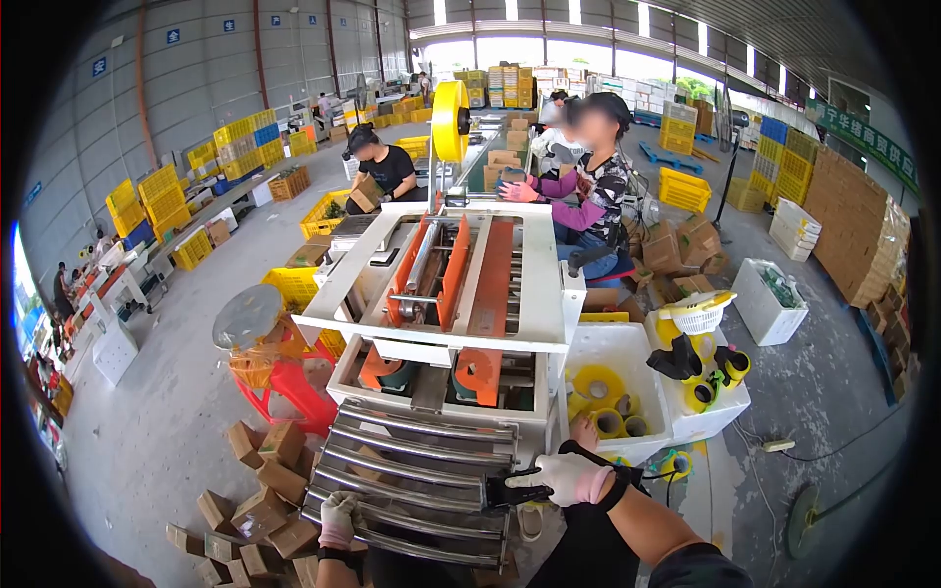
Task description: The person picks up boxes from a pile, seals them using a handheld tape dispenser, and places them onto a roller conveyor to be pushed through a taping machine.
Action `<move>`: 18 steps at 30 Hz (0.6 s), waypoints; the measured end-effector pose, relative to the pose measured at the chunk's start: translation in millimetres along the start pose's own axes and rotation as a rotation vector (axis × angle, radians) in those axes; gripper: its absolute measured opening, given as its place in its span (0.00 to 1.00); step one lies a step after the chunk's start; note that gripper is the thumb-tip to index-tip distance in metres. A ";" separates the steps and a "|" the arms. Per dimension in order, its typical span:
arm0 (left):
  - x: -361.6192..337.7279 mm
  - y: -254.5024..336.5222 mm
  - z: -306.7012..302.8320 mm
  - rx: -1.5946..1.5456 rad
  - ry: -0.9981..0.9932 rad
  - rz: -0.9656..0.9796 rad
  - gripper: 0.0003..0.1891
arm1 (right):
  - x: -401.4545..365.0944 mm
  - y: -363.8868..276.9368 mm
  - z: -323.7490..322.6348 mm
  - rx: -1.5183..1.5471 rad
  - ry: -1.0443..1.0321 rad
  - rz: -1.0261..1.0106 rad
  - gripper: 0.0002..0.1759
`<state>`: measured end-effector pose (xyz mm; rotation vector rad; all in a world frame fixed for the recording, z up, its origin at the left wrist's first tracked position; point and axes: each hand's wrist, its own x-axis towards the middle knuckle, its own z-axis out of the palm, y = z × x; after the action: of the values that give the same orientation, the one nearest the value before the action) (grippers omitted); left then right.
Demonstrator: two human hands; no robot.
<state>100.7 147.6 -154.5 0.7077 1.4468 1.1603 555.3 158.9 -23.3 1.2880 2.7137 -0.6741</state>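
Observation:
Both my hands wear pale work gloves. My left hand (340, 517), fingers curled, is at the left edge of the metal roller conveyor (421, 461) in front of me. At the conveyor's right side, my right hand (564, 477) is closed about a black object (508, 491) whose kind I cannot make out. Black straps circle my right wrist. Beyond the rollers stands a white carton-sealing machine (534, 338) with orange guide plates and a large yellow tape roll (450, 122) on top.
Small cartons (260, 514) lie heaped on the floor at left, near a red stool (294, 392). A white foam box (642, 382) at right holds tape rolls. Ahead, a person (598, 186) in pink gloves sits beside the line; another person (387, 167) handles a carton.

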 end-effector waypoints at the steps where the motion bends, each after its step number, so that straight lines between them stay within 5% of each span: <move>1: 0.7 -0.6 -1.0 -0.001 -0.001 0.004 0.04 | -0.3 -0.8 -1.6 0.005 0.005 -0.006 0.41; 18: 6.4 -6.9 -8.1 -0.008 -0.013 0.012 0.04 | 4.4 -2.2 -1.6 -0.033 -0.013 -0.003 0.44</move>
<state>92.7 148.8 -163.9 0.7177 1.4277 1.1677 551.0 161.5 -22.1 1.2687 2.7052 -0.6330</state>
